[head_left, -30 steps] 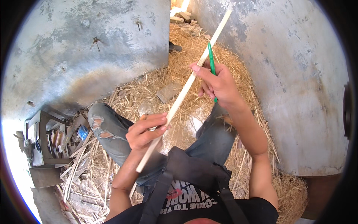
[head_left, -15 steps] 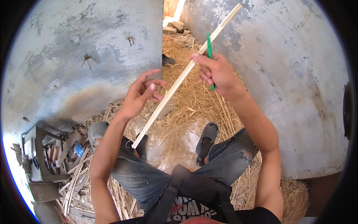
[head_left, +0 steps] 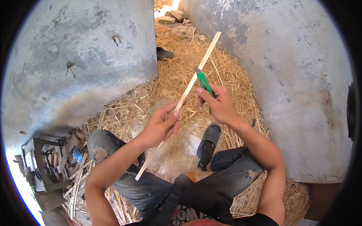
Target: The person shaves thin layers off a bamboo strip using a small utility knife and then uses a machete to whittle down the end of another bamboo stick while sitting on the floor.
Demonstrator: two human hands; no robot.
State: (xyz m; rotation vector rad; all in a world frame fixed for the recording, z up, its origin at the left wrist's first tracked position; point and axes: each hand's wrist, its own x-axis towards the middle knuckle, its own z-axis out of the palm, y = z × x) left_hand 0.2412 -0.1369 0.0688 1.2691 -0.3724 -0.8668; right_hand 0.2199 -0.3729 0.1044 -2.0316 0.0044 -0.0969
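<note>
A long, thin pale strip point(head_left: 205, 56), like split wood or bamboo, slants from above my left knee up to the far right. My left hand point(head_left: 163, 126) is closed around it near the middle, thumb on top. In my right hand point(head_left: 218, 102) is a green box cutter point(head_left: 204, 83), gripped by its handle. Its short blade points away from me and lies at the strip's upper half, apparently touching it. Part of the strip's lower half is covered by my left hand.
Straw shavings point(head_left: 192, 49) cover the floor between two grey, worn panels, one left point(head_left: 94, 49) and one right point(head_left: 294, 75). At lower left stands a dark open-fronted box point(head_left: 47, 165) beside loose strips. A dark slipper point(head_left: 164, 53) lies far off; bricks point(head_left: 171, 17) are piled behind it.
My left hand, open before, has taken hold of the strip. My right hand has let go of the strip and turned the box cutter blade-forward against it. The strip has come down toward me.
</note>
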